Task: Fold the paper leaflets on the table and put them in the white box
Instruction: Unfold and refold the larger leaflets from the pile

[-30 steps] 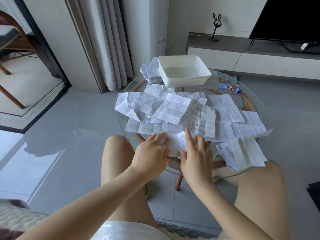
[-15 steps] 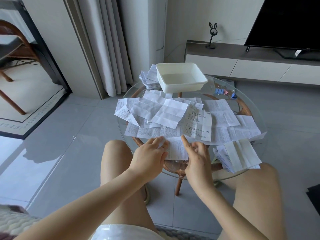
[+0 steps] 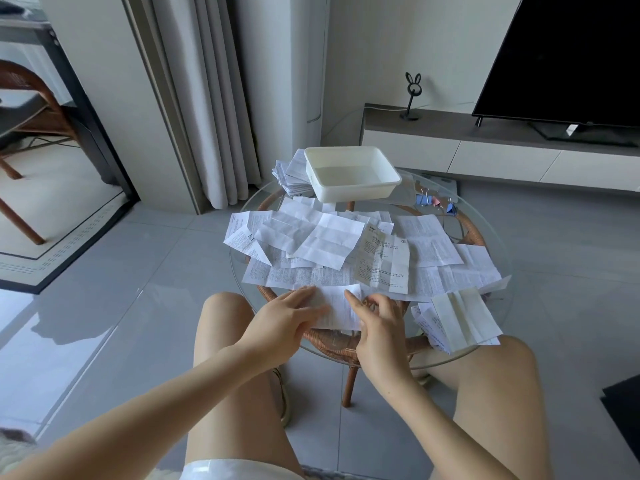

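Observation:
A round glass table [image 3: 493, 221] carries several unfolded white paper leaflets [image 3: 329, 239] spread across its middle. The white box [image 3: 353, 192] stands at the far edge, with no paper visible inside. At the near edge lies one printed leaflet [image 3: 337, 310]. My left hand [image 3: 289, 318] lies flat on its left part with the fingers straight. My right hand [image 3: 377, 329] is at its right edge; the index finger presses the paper and the other fingers are loosely curled.
A stack of leaflets [image 3: 289, 174] sits behind the box on the left. A pile of folded leaflets [image 3: 457, 322] hangs over the near right rim. Coloured binder clips [image 3: 433, 200] lie at the far right. My knees sit under the table's near edge.
My left hand went from curled over the leaflet's left edge to lying flat on it. The right hand stayed at the right edge. The view tilted upward.

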The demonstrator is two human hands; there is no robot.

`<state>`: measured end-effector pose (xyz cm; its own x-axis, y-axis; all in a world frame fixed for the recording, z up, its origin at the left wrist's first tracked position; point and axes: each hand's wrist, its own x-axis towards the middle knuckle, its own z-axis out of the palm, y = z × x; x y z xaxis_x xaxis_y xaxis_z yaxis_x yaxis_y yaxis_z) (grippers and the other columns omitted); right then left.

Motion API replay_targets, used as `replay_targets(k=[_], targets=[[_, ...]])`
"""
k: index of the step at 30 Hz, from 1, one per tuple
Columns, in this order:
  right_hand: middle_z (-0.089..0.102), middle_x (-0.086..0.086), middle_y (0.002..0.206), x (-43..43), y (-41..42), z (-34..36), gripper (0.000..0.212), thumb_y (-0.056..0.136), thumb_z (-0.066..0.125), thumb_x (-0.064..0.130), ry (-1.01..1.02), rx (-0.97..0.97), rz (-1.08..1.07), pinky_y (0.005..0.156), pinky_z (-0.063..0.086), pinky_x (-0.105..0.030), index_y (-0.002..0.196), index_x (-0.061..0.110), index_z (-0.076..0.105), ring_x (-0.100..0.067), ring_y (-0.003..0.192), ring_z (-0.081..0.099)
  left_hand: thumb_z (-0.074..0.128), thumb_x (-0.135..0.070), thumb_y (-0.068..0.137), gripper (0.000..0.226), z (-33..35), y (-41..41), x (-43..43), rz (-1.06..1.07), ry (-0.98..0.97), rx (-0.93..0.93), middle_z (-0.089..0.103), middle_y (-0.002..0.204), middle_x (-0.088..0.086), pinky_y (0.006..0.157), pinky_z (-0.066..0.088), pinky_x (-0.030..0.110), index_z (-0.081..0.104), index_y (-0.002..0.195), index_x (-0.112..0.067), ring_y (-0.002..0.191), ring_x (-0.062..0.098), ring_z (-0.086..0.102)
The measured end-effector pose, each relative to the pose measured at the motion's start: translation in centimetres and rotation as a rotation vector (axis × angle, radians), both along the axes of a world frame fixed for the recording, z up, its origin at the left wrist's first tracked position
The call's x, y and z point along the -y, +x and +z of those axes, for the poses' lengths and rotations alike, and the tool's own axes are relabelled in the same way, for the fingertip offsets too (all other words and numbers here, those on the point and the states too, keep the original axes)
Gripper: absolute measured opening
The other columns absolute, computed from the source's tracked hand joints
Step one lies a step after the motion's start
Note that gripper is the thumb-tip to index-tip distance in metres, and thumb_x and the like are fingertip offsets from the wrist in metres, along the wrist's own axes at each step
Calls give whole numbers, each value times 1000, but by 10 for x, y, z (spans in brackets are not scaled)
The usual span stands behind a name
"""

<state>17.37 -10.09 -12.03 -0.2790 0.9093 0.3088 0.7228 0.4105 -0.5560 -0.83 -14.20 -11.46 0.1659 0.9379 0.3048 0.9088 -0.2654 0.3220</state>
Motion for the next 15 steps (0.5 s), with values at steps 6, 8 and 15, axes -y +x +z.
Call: replay_targets(k=[6,8,15], targets=[[45,-6,129,-1,7,9,65,82,45,-16,-126,80,90,103,34,-26,132,22,55,-24,119,41,40,21,78,78,10,-4,-1,-13,-210,65,28,154,0,111,14,19,53,132,-34,144,21,24],[49,-8,125,0,7,14,53,84,49,-7,-51,129,93,99,41,-35,130,17,58,-27,113,46,35,24,72,90,13,-4,2,-32,-244,34,18,157,-2,111,6,15,43,138,-37,146,16,12],[61,0,67,5,5,23,28,51,89,28,335,570,228,61,49,-29,65,16,68,-22,65,59,33,24,70,96,22,-5,7,-91,-270,-75,7,159,-2,108,2,11,29,145,-36,144,7,-2]])
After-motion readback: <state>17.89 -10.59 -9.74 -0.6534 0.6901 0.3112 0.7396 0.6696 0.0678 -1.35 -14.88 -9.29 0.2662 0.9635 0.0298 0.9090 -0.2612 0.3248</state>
